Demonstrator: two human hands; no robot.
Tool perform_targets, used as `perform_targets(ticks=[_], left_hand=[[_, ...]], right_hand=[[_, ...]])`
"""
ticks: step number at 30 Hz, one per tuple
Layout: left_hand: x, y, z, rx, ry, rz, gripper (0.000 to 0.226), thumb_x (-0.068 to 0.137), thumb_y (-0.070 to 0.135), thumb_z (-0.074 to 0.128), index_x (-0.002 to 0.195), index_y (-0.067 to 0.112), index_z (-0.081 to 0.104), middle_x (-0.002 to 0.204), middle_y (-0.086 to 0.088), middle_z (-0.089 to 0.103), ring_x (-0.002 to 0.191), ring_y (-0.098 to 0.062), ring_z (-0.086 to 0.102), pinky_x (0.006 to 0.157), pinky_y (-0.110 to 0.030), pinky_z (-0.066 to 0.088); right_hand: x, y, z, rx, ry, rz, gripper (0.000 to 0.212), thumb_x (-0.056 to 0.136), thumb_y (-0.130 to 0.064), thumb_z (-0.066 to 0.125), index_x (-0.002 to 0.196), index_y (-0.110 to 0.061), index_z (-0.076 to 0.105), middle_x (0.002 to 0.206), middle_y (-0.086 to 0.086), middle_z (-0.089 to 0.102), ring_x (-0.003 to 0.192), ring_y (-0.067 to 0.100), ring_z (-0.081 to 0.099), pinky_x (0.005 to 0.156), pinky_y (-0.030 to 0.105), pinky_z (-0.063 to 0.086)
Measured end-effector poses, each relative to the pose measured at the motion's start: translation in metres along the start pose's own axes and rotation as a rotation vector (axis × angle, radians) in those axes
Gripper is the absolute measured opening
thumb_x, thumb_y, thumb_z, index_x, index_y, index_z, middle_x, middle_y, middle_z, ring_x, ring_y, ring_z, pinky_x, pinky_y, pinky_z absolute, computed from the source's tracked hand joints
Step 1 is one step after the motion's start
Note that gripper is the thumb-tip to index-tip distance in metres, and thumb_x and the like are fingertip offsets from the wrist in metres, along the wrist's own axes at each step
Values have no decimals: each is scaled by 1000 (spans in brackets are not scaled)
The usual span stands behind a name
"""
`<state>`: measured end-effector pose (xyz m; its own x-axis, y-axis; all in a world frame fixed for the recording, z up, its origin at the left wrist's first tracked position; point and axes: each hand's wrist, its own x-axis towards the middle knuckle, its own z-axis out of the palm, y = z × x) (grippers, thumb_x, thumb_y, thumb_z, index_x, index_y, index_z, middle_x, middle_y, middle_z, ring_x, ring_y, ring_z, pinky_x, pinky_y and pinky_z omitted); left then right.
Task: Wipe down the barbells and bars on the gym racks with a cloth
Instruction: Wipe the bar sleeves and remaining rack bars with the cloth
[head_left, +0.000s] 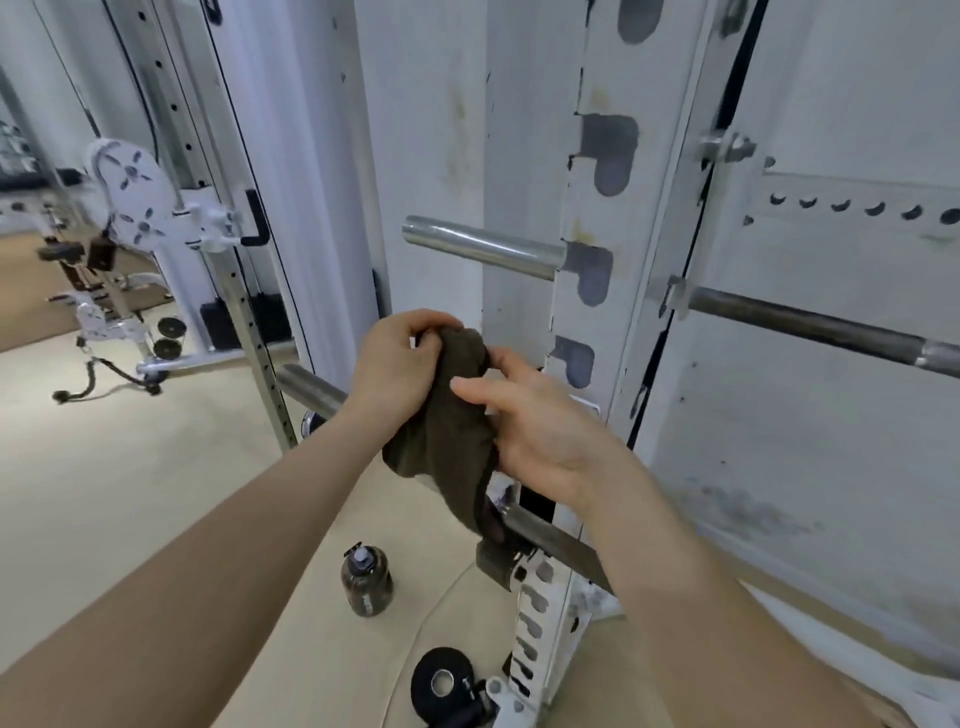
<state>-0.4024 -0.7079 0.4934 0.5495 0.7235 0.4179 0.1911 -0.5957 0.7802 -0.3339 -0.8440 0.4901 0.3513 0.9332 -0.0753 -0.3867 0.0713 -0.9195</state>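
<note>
**Cloth held bunched, not yet wiping**

Nearest, on the floor, lie a black weight plate and a dark water bottle. Above them the olive cloth hangs between the hands. The left hand pinches its top with curled fingertips, and the right hand cups its side, thumb across the front. Its tail drops in front of the low bar; whether it touches I cannot tell.

The step looks like shaping the cloth into a pad. To do it well, fold a clean face outward, thick enough to wrap round a bar, then grip and run the full length with a slight twist.

Beyond, a steel sleeve juts left from the white rack upright, and a darker bar runs right.
</note>
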Motion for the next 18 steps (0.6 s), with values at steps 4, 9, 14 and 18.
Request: perform_targets(ticks=[4,9,14,18], left_hand=[[25,-1,0,125,141,57,28,92,7,40,91,22,64,92,7,63,85,-7,55,70,-8,37],[51,-8,-11,202,211,157,26,93,8,42,98,18,65,92,6,59,86,-4,50,68,-6,33],[91,-28,-16,190,193,259,24,92,10,48,99,24,67,91,6,54,84,-5,51,75,-7,34],[137,-51,-2,163,56,383,25,94,8,48,102,23,67,98,7,55,89,1,47,81,-3,33]], right_hand=[[17,-11,14,-328,158,-96,23,97,-23,58,118,-16,53,107,11,68,98,26,68,87,43,57],[51,-1,25,-886,466,-469,10,96,-25,54,97,-20,46,80,-8,53,72,12,56,64,30,50],[90,17,17,-1294,578,-708,22,100,-24,46,113,-29,30,94,-2,53,66,20,56,59,41,53],[124,9,4,-1459,705,-738,28,97,-17,52,113,-31,33,100,3,48,57,18,50,50,32,50]])
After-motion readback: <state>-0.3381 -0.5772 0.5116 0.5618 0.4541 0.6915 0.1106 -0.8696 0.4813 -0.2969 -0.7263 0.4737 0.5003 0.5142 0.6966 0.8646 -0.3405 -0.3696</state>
